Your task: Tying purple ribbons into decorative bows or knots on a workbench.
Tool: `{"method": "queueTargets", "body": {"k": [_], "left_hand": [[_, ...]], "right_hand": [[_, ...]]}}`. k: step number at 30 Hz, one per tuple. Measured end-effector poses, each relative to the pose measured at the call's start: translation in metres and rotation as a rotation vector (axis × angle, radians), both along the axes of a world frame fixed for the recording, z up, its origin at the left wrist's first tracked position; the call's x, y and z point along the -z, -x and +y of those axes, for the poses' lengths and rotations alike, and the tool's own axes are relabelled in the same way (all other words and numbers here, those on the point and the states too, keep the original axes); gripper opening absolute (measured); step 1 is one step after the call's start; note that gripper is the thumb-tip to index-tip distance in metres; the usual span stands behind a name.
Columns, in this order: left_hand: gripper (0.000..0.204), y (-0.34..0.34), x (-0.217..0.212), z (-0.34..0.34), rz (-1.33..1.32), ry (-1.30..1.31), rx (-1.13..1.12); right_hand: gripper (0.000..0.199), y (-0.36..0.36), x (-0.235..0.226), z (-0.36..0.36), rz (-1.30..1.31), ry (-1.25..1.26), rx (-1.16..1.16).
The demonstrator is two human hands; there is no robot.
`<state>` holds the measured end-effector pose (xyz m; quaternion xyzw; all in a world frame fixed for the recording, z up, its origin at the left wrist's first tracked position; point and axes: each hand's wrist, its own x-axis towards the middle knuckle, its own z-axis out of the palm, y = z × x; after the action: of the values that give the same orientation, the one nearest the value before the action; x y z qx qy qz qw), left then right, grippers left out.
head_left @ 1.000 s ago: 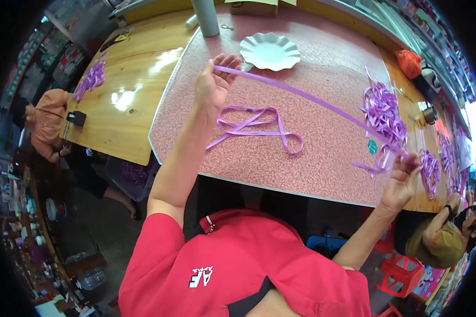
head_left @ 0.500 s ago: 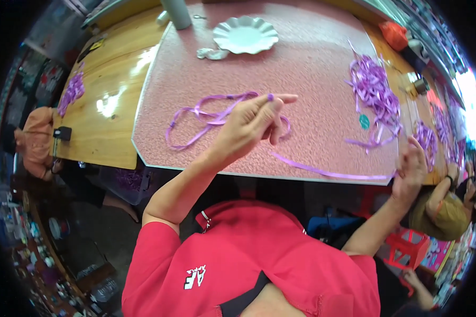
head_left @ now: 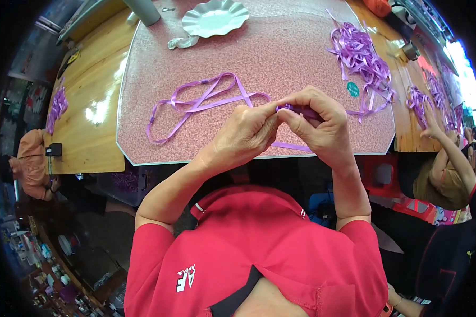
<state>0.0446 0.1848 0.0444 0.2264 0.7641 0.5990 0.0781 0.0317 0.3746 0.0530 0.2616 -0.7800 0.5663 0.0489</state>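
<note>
My left hand and my right hand meet above the near part of the pink table mat. Both are closed, thumbs and fingertips pinching a bunched part of a purple ribbon between them. Part of the ribbon is hidden by my fingers. Left of my hands, long loops of purple ribbon lie on the mat, with small darker bands on them. Below my right hand a flat ribbon strip shows on the mat.
A tangled pile of purple ribbon lies at the right, beside a green oval sticker. Farther back are a scalloped white plate, a crumpled white piece and a grey cylinder. Other people's hands work at the right.
My right hand has come from the mat's right edge to my left hand and now grips the ribbon with it. The view has shifted, and another person's arm now reaches in at the right.
</note>
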Motion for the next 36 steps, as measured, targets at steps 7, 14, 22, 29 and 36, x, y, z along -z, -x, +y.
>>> {"method": "queueTargets", "body": {"k": [7, 14, 22, 29, 36], "left_hand": [[0.024, -0.002, 0.0, 0.0, -0.1, -0.197, -0.05], [0.023, 0.004, 0.005, -0.004, -0.417, -0.567, -0.106], [0.018, 0.008, 0.011, -0.007, -0.581, -0.757, -0.072], [0.021, 0.004, 0.012, -0.005, -0.567, -0.831, -0.038], [0.019, -0.003, 0.009, -0.002, -0.398, -0.74, -0.111]], "right_hand": [[0.014, -0.005, -0.004, -0.002, -0.354, 0.35, -0.003], [0.016, -0.001, 0.004, -0.003, -0.351, 0.349, 0.017], [0.029, 0.0, -0.011, 0.002, -0.234, 0.207, -0.046], [0.031, 0.0, 0.0, -0.003, -0.346, 0.343, -0.079], [0.021, -0.002, 0.01, -0.003, -0.538, 0.517, -0.019]]}}
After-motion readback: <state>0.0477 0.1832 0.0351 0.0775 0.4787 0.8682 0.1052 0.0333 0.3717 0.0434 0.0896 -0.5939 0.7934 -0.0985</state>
